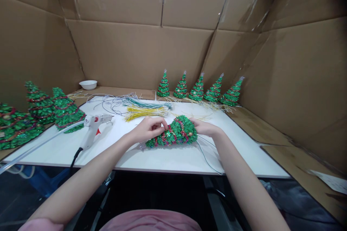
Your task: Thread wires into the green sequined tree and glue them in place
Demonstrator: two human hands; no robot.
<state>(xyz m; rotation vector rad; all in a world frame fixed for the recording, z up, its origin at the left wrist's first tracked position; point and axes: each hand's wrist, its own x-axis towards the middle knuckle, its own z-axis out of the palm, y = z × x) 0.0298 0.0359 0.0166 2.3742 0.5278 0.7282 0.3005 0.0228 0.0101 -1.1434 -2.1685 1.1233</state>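
A small green tinsel Christmas tree [173, 133] with red garland lies on its side over the white tabletop, its silver star pointing left. My left hand [150, 129] is closed at its upper side, thumb and forefinger curled together against the tinsel; what lies right between the fingertips is too small to make out. At the wide base, my right hand [202, 127] grips the tree, its fingers mostly hidden behind it. Thin dark green wires [205, 156] trail from the base to the table's front edge.
Bundles of yellow wires [146, 113] and green wires [148, 104] lie beyond my hands. A white glue gun [93, 130] with a glue stick and cord stands left. Several trees [196, 89] line the back; larger ones [67, 110] stand left. A white bowl [88, 85] sits by cardboard walls [135, 54].
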